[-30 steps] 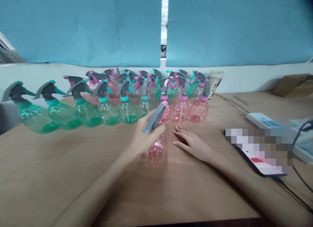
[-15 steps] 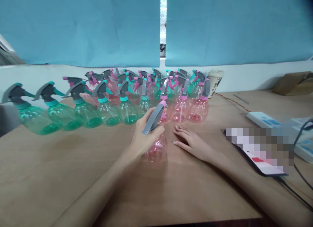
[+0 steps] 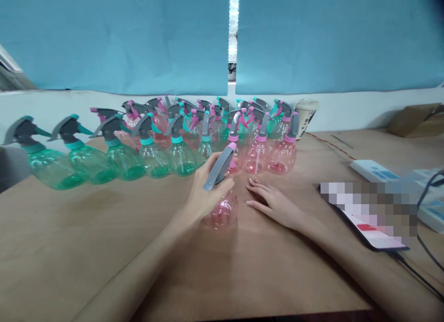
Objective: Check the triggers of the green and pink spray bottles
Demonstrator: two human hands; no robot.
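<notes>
My left hand (image 3: 204, 185) is wrapped round the neck of a pink spray bottle (image 3: 222, 212) with a grey and pink trigger head. The bottle stands upright on the wooden table, and my fingers hide its collar. To its right my right hand (image 3: 272, 202) lies flat on the table, fingers stretched out and holding nothing. Just behind my hands is a front row of spray bottles: green ones such as this green spray bottle (image 3: 183, 160) to the left, and pink ones such as this pink spray bottle (image 3: 281, 155) to the right.
More pink and green spray bottles crowd behind the front row, against the white wall. A paper cup (image 3: 305, 118) stands beside them. On the right lie a phone (image 3: 364, 225) with a cable, white power strips (image 3: 374, 172) and a brown box (image 3: 416, 119). The table's (image 3: 86, 248) front edge is near me.
</notes>
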